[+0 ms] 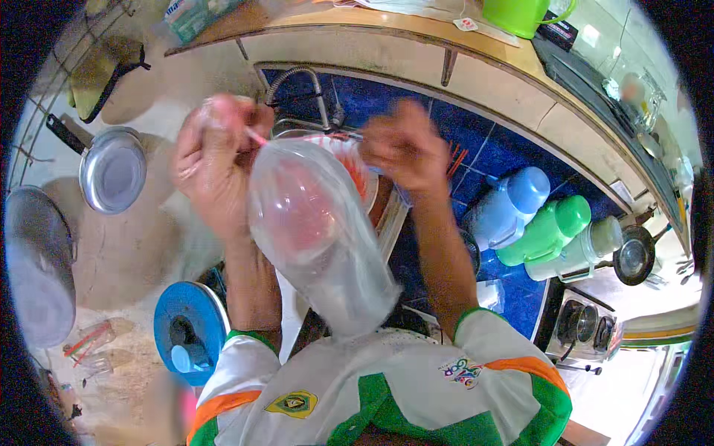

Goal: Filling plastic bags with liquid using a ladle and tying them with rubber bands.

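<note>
A clear plastic bag (357, 279), puffed out and long, hangs in front of my chest with its gathered end up by my left hand. My left hand (215, 150) is closed on that gathered end, and a thin pink strip shows between the fingers and the bag. Something pinkish-red shows in or through the bag's upper part. My right hand (404, 148) is blurred, raised to the right of the bag; whether it holds anything cannot be told. Behind the bag, a red and white thing (357, 161) lies near the sink faucet (321, 103).
Blue (502, 212), green (544, 231) and whitish (574, 251) lidded jugs stand on the blue tiled counter at right. A wooden shelf (390, 36) runs overhead. Pans (113, 170) hang at left above a blue round lid (187, 329). A stove (583, 323) is at far right.
</note>
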Available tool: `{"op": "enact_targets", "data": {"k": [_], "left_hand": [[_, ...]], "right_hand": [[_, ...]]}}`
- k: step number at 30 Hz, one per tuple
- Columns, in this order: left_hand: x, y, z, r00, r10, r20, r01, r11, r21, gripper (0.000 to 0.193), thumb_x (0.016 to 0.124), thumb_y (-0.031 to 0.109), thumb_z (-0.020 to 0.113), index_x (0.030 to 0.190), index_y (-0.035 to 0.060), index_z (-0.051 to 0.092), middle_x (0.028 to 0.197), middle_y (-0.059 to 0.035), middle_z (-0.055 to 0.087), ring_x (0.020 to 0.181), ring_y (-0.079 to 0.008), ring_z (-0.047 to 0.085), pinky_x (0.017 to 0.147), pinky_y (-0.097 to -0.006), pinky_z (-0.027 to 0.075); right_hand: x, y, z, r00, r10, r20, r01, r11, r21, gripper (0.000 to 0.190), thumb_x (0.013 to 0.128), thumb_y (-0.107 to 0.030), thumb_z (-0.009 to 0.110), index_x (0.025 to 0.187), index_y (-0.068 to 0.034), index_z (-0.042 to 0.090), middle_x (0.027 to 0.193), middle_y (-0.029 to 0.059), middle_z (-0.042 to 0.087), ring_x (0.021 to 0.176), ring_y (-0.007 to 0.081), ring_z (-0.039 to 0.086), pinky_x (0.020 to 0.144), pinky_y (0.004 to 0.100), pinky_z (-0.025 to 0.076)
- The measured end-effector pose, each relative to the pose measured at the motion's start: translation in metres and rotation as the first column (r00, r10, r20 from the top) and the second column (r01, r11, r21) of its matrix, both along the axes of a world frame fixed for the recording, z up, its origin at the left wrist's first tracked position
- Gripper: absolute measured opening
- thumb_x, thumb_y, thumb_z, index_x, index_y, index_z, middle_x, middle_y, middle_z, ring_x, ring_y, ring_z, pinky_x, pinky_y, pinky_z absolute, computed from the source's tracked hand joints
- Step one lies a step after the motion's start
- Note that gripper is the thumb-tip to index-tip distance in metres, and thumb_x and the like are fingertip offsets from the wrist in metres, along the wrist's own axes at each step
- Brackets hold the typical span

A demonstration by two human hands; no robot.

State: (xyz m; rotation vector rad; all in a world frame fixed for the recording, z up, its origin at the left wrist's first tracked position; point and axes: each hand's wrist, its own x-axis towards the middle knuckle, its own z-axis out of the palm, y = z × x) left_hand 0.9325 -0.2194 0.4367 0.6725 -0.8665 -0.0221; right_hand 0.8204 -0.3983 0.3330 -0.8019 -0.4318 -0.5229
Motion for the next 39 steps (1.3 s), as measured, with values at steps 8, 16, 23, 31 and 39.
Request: {"op": "enact_targets", "data": {"k": [8, 16, 23, 31, 39], "left_hand": [[-0.042, -0.002, 0.018, 0.947, -0.185, 0.263, 0.217, 0.971, -0.1, 0.021, 0.085, 0.015, 0.065, 0.085, -0.0049, 0.059, 0.078, -0.0127, 0.058, 0.067, -0.0173, 0.049, 0.055, -0.0299, 0.041], [-0.012, 0.003, 0.014, 0.954, -0.295, -0.058, 0.279, 0.94, -0.194, 0.016, 0.089, 0.012, 0.059, 0.085, -0.0032, 0.058, 0.079, -0.0093, 0.055, 0.073, -0.015, 0.048, 0.06, -0.0294, 0.039], [-0.035, 0.021, -0.045, 0.985, -0.126, -0.119, 0.137, 0.986, 0.092, 0.019, 0.086, 0.014, 0.064, 0.081, -0.0045, 0.061, 0.069, -0.0098, 0.057, 0.061, -0.0165, 0.051, 0.054, -0.029, 0.042], [-0.051, 0.027, -0.098, 0.98, -0.064, 0.187, 0.002, 0.95, 0.311, 0.004, 0.077, -0.007, 0.064, 0.08, -0.0043, 0.065, 0.07, -0.0074, 0.059, 0.061, -0.0117, 0.051, 0.055, -0.0236, 0.04], [-0.043, 0.018, -0.11, 0.973, 0.021, 0.228, -0.113, 0.911, 0.397, 0.006, 0.076, -0.006, 0.067, 0.08, -0.0024, 0.069, 0.068, -0.005, 0.061, 0.061, -0.01, 0.052, 0.053, -0.0226, 0.038]], "right_hand": [[-0.005, 0.161, -0.021, 0.521, 0.65, 0.554, -0.511, 0.757, -0.407, 0.037, 0.089, -0.03, 0.059, 0.115, -0.004, 0.061, 0.133, 0.0191, 0.047, 0.1, 0.0429, 0.053, 0.071, 0.048, 0.05], [0.041, 0.081, -0.045, 0.942, 0.336, 0.015, -0.334, 0.928, 0.165, 0.02, 0.087, -0.021, 0.061, 0.098, -0.004, 0.06, 0.099, 0.0125, 0.059, 0.094, 0.0283, 0.057, 0.075, 0.0396, 0.051], [-0.038, 0.061, -0.01, 0.95, -0.261, 0.173, 0.271, 0.962, -0.036, 0.021, 0.089, -0.025, 0.06, 0.091, -0.005, 0.057, 0.076, 0.0082, 0.059, 0.078, 0.0285, 0.059, 0.078, 0.0391, 0.047], [-0.072, 0.097, -0.018, 0.92, -0.382, 0.09, 0.391, 0.908, -0.149, 0.035, 0.092, -0.036, 0.056, 0.109, -0.006, 0.052, 0.063, 0.0044, 0.05, 0.066, 0.0184, 0.048, 0.076, 0.0421, 0.039], [-0.072, 0.112, -0.006, 0.735, -0.585, -0.342, 0.501, 0.809, -0.308, 0.06, 0.083, -0.005, 0.064, 0.137, 0.0, 0.039, 0.103, 0.018, 0.066, 0.095, 0.0204, 0.063, 0.08, 0.0281, 0.049]]}}
